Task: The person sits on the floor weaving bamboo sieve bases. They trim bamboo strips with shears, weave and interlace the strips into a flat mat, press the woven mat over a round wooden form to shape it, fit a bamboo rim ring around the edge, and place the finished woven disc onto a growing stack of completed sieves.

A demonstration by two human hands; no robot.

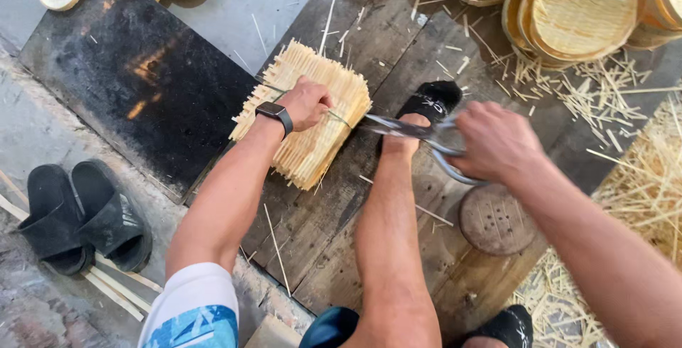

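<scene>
While the left hand (307, 103) is pressed down closed on the woven bamboo mat (305, 113), fingers curled over its top, the large scissors (419, 135) are gripped shut-fisted by the right hand (497, 142), blades at the mat's right edge. Risks judged: left fingers could be nicked if the mat slips under the cut; the foot in a black sandal (430, 103), just right of the mat under the blades, could be caught. Finished round trays (582, 10) are stacked well beyond the mat, upper right.

Bamboo mat (312, 117) on plank floor (341, 213); sandals (78, 216) left, trays (579, 10) behind-right.
</scene>
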